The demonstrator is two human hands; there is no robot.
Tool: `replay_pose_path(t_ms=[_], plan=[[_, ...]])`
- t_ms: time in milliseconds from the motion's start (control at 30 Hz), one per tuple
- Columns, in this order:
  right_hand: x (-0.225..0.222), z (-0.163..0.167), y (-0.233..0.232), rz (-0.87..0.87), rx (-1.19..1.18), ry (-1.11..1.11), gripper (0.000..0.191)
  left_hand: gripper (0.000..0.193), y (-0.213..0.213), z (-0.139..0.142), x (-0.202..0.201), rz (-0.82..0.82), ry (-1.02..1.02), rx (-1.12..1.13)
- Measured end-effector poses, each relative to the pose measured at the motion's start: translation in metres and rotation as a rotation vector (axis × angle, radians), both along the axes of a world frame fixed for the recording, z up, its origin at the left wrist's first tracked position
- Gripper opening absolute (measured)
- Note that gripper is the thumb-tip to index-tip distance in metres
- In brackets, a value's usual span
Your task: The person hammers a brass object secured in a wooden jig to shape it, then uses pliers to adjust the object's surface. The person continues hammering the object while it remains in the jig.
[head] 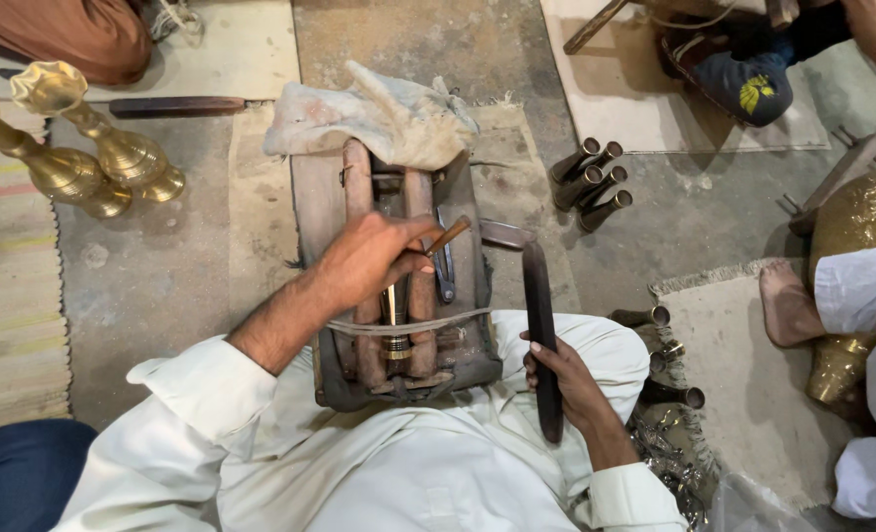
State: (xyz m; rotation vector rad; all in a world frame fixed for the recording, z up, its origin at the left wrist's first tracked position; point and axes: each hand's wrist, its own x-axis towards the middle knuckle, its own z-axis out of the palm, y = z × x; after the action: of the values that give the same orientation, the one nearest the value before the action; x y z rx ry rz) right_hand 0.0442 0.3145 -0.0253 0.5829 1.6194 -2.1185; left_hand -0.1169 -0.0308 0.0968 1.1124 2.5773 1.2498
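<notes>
- From the head camera I look down at my left hand [371, 258], its grip closed round a slim wooden-handled tool [447, 236] that angles up to the right over the work
- That hand sits on a worn wooden lathe frame [468, 340] lying on the floor against my lap, with two reddish wooden rails running lengthwise
- Between the rails lies a thin brass spindle piece [396, 340], just below my left hand; a cord [413, 323] crosses the frame over it
- My right hand [564, 379] has its grip wrapped round a long dark bar [540, 325], which stands just beside the frame's right edge and runs from near my wrist up to a pale metal end by the frame's corner
- A dirty crumpled cloth [379, 118] lies over the far end of the frame
- To the far left, two brass candlestick-shaped stands [93, 158] lie tilted on the concrete floor [182, 266], near a striped mat [9, 286]
- To the right of the frame, a cluster of dark tubes with brass rims [591, 182] lies on the floor, well apart from both hands
- At the right edge, another person's bare foot [788, 305] rests on a pale mat beside a large hammered brass vessel [867, 222]
</notes>
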Motion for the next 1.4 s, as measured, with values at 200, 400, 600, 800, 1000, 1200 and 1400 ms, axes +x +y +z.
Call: replay_pose_path(t_ms=[200, 400, 600, 800, 1000, 1200, 1400], plan=[[-0.021, 0.010, -0.010, 0.093, 0.385, 0.369, 0.044, 0.037, 0.008, 0.000, -0.003, -0.013, 0.055, -0.165], [-0.047, 0.069, -0.033, 0.013, 1.059, 0.665, 0.041, 0.033, 0.011, -0.001, -0.006, -0.057, 0.121, -0.217], [-0.061, 0.120, -0.026, 0.184, 1.364, 0.855, 0.046, 0.030, 0.016, -0.003, -0.009, -0.063, 0.119, -0.312], [-0.059, 0.124, -0.025, 0.278, 1.397, 0.791, 0.047, 0.032, 0.017, -0.005, -0.010, -0.051, 0.109, -0.287], [-0.056, 0.117, -0.021, 0.084, 1.266, 0.631, 0.037, 0.030, 0.015, -0.005, -0.010, -0.057, 0.097, -0.307], [-0.057, 0.104, -0.015, -0.027, 0.997, 0.628, 0.027, 0.031, 0.011, -0.003, -0.007, -0.037, 0.061, -0.245], [-0.062, 0.088, -0.018, -0.127, 0.484, 0.616, 0.038, 0.033, 0.000, -0.002, -0.004, -0.027, 0.011, -0.013]])
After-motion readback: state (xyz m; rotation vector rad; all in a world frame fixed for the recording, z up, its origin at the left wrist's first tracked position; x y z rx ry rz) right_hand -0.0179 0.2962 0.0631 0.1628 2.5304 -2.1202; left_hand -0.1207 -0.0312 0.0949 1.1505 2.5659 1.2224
